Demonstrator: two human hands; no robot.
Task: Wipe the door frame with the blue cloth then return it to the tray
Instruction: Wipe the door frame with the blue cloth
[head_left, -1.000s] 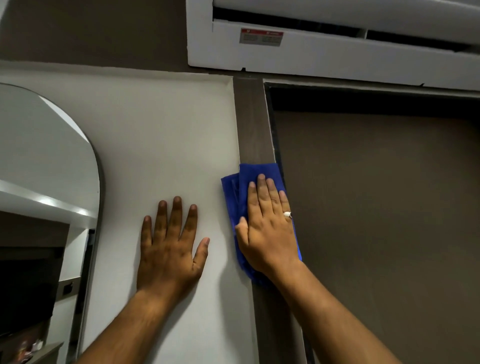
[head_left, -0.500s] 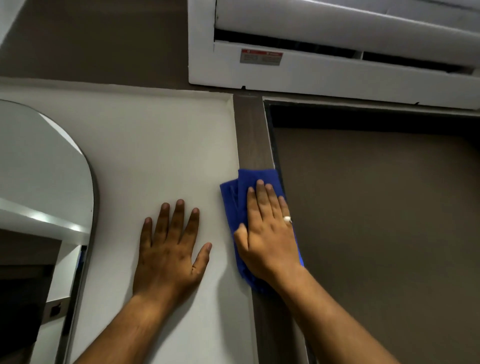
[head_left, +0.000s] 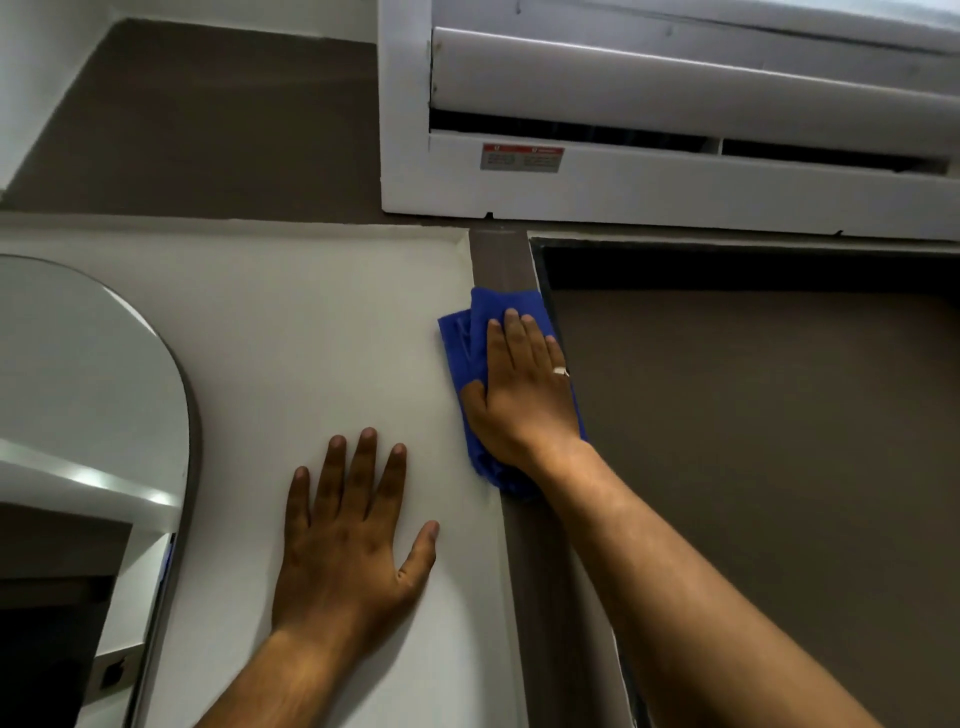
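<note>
The dark brown door frame (head_left: 501, 262) runs upright between the white wall and the brown door. My right hand (head_left: 524, 395) lies flat on the folded blue cloth (head_left: 460, 343) and presses it against the frame near the upper left corner. The cloth sticks out above my fingertips and to the left over the wall edge. My left hand (head_left: 348, 540) rests flat on the white wall (head_left: 311, 332), fingers spread, lower and to the left of the cloth. The tray is not in view.
A white air conditioner (head_left: 675, 156) hangs just above the frame's top. The brown door (head_left: 769, 467) fills the right side. A rounded mirror (head_left: 83, 395) with a metal rim hangs on the wall at the left.
My right hand and the blue cloth have slid up the frame, closer to its top corner. The view has tilted upward, showing more of the air conditioner. My left hand stays on the wall.
</note>
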